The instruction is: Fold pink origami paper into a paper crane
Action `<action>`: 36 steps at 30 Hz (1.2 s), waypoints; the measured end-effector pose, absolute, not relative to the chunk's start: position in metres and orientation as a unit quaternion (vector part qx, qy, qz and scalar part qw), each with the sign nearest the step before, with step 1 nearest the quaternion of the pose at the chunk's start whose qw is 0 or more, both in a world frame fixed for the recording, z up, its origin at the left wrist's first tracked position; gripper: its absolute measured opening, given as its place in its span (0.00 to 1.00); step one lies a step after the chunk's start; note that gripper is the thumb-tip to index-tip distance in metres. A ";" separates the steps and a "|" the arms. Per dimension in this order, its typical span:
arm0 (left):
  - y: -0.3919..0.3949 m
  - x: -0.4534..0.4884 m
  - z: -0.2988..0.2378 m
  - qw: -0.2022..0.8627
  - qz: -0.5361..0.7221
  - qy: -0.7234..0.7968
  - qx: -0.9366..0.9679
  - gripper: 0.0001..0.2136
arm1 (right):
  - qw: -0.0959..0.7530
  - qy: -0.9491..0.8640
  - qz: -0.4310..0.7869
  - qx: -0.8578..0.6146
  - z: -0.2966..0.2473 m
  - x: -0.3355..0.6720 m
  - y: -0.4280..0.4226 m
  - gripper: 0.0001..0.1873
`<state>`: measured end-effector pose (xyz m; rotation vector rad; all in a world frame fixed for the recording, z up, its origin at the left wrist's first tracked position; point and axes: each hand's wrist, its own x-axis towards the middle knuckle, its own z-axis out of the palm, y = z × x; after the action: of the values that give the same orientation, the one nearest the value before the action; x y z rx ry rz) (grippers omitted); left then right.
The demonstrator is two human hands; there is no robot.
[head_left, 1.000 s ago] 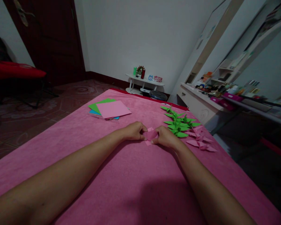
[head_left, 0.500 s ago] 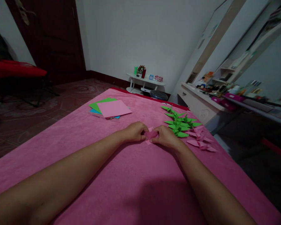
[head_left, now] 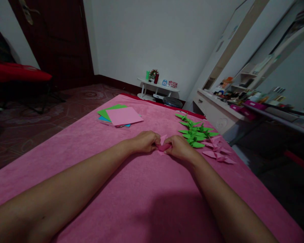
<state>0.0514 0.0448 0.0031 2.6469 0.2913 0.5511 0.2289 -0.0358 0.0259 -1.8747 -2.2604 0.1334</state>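
Note:
A partly folded piece of pink origami paper (head_left: pixel 163 147) lies between my two hands on the pink cloth (head_left: pixel 131 189). My left hand (head_left: pixel 147 141) pinches its left side, thumb and fingers closed. On the opposite side, my right hand (head_left: pixel 177 146) grips the paper the same way. One pale pink point sticks up behind the fingers, and a small tip shows below them. The fingers cover the paper's side edges. Just right of my right hand sit several green paper cranes (head_left: pixel 194 133), with pink paper cranes (head_left: pixel 218 150) beside them.
A stack of square paper sheets (head_left: pixel 125 116), pink on top with green and blue beneath, lies at the upper left of the cloth. Beyond the far edge stands a small white table (head_left: pixel 158 83). A cluttered dressing table (head_left: pixel 220 108) flanks the right side.
The pink paper's middle has flattened from a taller diamond into a narrower fold, and its rear point stands out more. Both hands keep their grip in nearly the same place.

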 end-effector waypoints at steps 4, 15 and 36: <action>0.045 0.052 0.003 0.193 0.188 0.086 0.959 0.10 | 0.123 -0.779 0.069 -0.611 0.026 0.226 -0.037 0.08; 0.041 0.052 0.003 0.128 0.186 0.110 0.968 0.07 | 0.113 -0.781 0.069 -0.610 0.024 0.229 -0.036 0.04; 0.040 0.058 -0.003 0.156 0.199 0.110 0.961 0.03 | 0.165 -0.739 0.167 -0.632 0.016 0.244 -0.043 0.10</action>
<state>0.0577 0.0400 -0.0030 2.7534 0.3162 0.5689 0.2439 -0.0428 0.0161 -1.8006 -2.1046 0.4761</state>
